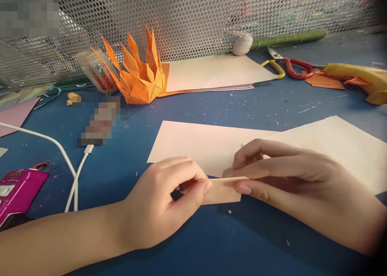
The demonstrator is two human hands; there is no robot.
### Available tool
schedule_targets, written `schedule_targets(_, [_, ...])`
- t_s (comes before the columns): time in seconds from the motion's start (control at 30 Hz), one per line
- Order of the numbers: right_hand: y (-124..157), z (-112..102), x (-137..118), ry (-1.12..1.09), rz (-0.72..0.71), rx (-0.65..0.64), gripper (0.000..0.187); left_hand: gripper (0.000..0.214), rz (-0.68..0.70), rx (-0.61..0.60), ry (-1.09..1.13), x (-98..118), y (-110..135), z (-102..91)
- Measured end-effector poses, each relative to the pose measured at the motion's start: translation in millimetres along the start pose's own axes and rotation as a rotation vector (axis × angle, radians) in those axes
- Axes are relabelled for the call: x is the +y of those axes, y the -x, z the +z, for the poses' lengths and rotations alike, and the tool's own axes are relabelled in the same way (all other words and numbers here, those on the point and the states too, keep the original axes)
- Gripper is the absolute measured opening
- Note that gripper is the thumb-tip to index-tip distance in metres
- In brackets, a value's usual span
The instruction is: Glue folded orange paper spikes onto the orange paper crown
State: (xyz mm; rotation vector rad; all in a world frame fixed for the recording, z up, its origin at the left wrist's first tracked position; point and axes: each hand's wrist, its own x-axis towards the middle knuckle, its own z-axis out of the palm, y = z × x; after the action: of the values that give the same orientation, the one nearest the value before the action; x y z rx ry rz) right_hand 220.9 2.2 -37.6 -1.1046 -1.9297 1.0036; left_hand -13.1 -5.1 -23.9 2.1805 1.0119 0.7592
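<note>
A small pale piece of paper (223, 192) is held upright just above the blue tabletop, between my two hands. My left hand (171, 199) pinches its left end, with the thumb on the near side. At the upper right corner, my right hand (290, 179) grips it between thumb and fingers. Whether the paper is folded double I cannot tell. Behind my hands lie two larger cream sheets, a left one (193, 143) and a right one (335, 147), the latter partly covered by my right hand.
Farther back stands an orange folded-paper piece with pointed spikes (142, 74), beside stacked paper (211, 72). Red-handled pliers (298, 68) and a yellow glue gun (353, 74) lie at right. A white cable (80, 175) and a magenta object (22, 191) are at left. Perforated metal (187, 18) bounds the back.
</note>
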Motion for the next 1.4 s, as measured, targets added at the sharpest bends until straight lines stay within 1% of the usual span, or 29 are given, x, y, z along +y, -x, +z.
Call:
schedule_targets(0.1, [-1.9,0.0,0.0,-0.115,0.053,0.037,0.021,0.02,0.02,0.011,-0.007,0.8,-1.2,-0.2])
schedule_targets(0.2, [-1.1,-1.1,0.2,-0.175,0.091,0.003,0.021,0.019,0.015,0.023,-0.016,2.7,-2.6,-0.3])
schedule_targets(0.3, [3.3,-1.2,1.0,-0.183,0.149,-0.047,0.023,0.02,-0.018,0.008,-0.01,4.5,-3.7,-0.6])
schedule_targets(0.37, [7.1,0.0,2.3,-0.184,0.18,-0.057,0.025,0.021,-0.045,-0.01,-0.004,5.4,-4.3,-1.0])
schedule_targets(0.5, [12.5,3.3,6.2,-0.134,0.172,-0.072,0.03,0.022,-0.088,-0.019,-0.006,5.3,-5.0,-1.3])
schedule_targets(0.67, [15.4,3.2,7.3,-0.072,0.179,-0.095,0.032,0.022,-0.088,-0.064,0.039,1.5,-2.6,0.9])
schedule_targets(0.73, [15.0,2.4,6.7,-0.06,0.157,-0.115,0.028,0.02,-0.084,-0.086,0.053,-0.1,-1.6,1.4])
schedule_targets(0.8, [13.1,1.8,5.9,-0.053,0.101,-0.139,0.026,0.02,-0.062,-0.12,0.051,-0.8,-1.4,1.1])
schedule_targets(0.93, [8.4,1.6,2.9,0.023,-0.024,-0.19,0.023,0.032,0.003,-0.166,0.012,0.7,-2.7,-0.4])
schedule_targets(1.0, [7.1,2.6,1.0,0.064,-0.07,-0.236,0.023,0.033,0.005,-0.174,0.008,1.8,-3.0,-0.5])
schedule_targets(1.07, [6.5,4.2,-0.2,0.085,-0.1,-0.253,0.027,0.031,0.003,-0.18,0.019,2.4,-2.9,-0.1])
schedule_targets(1.13, [6.0,6.0,-0.4,0.097,-0.1,-0.232,0.034,0.03,-0.012,-0.187,0.032,2.5,-2.5,0.1])
schedule_targets(1.2, [5.4,6.8,0.6,0.11,-0.099,-0.216,0.036,0.027,-0.051,-0.188,0.059,2.6,-2.5,-0.4])
schedule_targets(1.27, [5.6,6.2,2.0,0.135,-0.116,-0.172,0.027,0.029,-0.124,-0.195,0.093,3.0,-3.1,-1.5])
schedule_targets(1.3, [6.2,5.4,2.5,0.162,-0.139,-0.119,0.02,0.032,-0.163,-0.203,0.113,3.2,-3.6,-2.0])
schedule_targets(1.33, [7.4,4.4,2.8,0.209,-0.181,-0.046,0.017,0.036,-0.197,-0.213,0.131,3.5,-4.3,-2.4])
schedule_targets(1.4, [10.9,2.5,2.3,0.362,-0.305,0.117,0.03,0.041,-0.236,-0.23,0.148,4.0,-5.7,-2.7])
